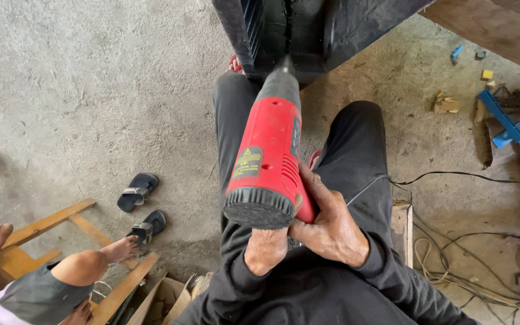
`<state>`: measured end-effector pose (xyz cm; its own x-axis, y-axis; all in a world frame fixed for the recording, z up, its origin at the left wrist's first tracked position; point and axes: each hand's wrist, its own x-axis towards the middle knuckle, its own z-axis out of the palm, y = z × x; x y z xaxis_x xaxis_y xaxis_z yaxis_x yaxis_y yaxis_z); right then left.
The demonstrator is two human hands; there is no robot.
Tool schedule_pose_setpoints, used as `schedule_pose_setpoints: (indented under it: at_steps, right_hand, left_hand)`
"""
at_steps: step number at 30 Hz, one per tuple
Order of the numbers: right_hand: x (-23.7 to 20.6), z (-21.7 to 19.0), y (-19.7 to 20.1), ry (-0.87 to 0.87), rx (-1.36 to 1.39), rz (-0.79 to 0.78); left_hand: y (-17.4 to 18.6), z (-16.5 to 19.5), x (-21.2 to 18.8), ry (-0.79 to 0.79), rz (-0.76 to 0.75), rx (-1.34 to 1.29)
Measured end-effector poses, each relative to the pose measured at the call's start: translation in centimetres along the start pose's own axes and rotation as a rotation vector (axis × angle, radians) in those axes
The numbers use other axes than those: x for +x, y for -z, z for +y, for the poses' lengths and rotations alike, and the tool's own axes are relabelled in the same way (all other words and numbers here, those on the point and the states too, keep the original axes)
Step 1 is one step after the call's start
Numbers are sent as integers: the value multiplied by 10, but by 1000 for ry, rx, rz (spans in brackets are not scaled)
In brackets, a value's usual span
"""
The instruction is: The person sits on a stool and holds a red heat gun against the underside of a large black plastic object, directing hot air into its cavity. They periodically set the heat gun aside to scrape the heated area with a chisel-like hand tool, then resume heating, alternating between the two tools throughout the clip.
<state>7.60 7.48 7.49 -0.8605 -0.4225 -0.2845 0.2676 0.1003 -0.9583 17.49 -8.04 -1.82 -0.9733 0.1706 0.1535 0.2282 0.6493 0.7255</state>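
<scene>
A red heat gun (269, 156) with a dark metal nozzle points away from me, its tip close to a large black plastic part (308, 30) at the top of the view. My right hand (329, 219) wraps the gun's handle from the right side. Under the gun's black rear cap, my left hand (266, 250) is closed around the lower grip. Both sleeves are black, and my black-trousered legs lie beneath the tool.
Another person's bare leg and foot (100, 256) rest on a wooden frame (61, 222) at lower left, near a pair of dark sandals (142, 207). Cables (464, 241), blue pieces (501, 120) and scraps litter the concrete floor at right.
</scene>
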Motion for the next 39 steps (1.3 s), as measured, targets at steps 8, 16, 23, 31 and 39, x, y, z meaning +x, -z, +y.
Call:
schedule_pose_setpoints:
  at_steps: [8,16,23,31,39]
  right_hand:
    - [-11,4,-3,84,-137,6]
    - [-5,-3,1,160,-105,11]
    - [-4,-1,1,84,-103,26]
    - [-6,5,1,167,-28,-7]
    - [-5,9,0,164,42,-21]
  left_hand:
    - [0,6,-7,148,-86,-198]
    - [-2,1,-5,123,-44,-320]
    - [0,2,0,-48,-59,130]
    - [8,2,0,40,-43,-337]
    - [4,-4,-4,30,-33,-252]
